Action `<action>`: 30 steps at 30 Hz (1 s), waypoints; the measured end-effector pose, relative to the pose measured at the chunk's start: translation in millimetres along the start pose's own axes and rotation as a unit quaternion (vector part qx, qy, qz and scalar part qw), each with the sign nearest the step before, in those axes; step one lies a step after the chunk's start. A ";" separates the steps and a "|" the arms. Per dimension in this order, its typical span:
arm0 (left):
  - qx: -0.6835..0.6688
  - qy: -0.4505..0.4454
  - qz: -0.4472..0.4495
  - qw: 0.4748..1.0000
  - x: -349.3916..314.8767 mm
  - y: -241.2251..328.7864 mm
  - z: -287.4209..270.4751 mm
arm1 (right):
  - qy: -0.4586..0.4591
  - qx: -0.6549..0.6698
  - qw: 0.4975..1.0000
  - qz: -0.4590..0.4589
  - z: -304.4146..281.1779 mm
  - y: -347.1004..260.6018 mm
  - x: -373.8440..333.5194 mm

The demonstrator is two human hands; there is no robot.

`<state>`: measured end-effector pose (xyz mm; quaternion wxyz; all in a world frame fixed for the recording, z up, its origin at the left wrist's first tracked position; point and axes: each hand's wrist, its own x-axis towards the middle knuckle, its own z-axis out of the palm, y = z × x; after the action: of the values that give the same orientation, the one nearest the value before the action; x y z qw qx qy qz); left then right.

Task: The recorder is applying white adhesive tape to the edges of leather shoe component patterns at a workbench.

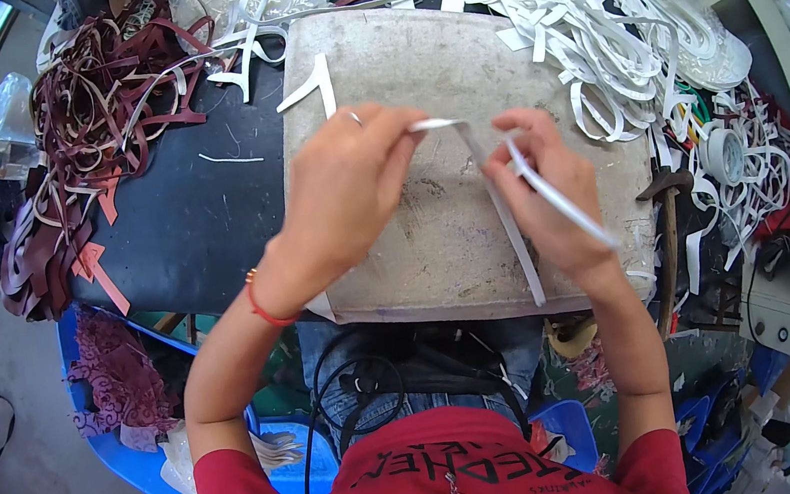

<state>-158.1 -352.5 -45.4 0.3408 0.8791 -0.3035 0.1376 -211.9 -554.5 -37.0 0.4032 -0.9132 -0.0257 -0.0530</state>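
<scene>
My left hand (346, 188) is closed in a pinch on one end of a narrow white strap (512, 230). From my fingertips the strap runs right, bends, and hangs down over the grey-beige work pad (399, 277). In the curled fingers of my right hand (554, 189) is another white length (565, 198), slanting down over the palm and blurred toward its lower end. Whether both lengths belong to one strap I cannot tell. Just beyond my left hand, a forked white strap piece (324, 85) lies on the pad's far left part.
White straps (589, 48) pile up at the far right, with a tape roll (722, 156) near them. Maroon straps (111, 95) heap at the far left. A hammer (666, 199) lies right of the pad. Blue bins (132, 456) stand below the table edge.
</scene>
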 end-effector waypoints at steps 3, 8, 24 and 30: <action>-0.057 -0.035 0.021 0.998 36.7 -3.5 -32.9 | 0.042 0.169 0.984 0.025 -8.3 -20.7 9.9; -0.157 -0.045 0.215 0.963 109.6 19.2 -20.5 | 0.185 0.257 0.948 -0.023 16.3 -45.3 -20.6; -0.012 -0.178 0.047 0.983 -80.6 76.2 45.1 | 0.234 0.096 0.965 0.068 -36.5 7.5 -83.1; -0.046 -0.084 0.022 0.995 -100.3 68.7 6.8 | 0.137 -0.049 0.988 0.052 -28.7 -9.4 -57.6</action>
<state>-279.0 -353.2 -59.9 0.3512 0.8640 -0.3563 0.0567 -272.1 -569.6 -17.6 0.3597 -0.9162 0.0795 -0.1577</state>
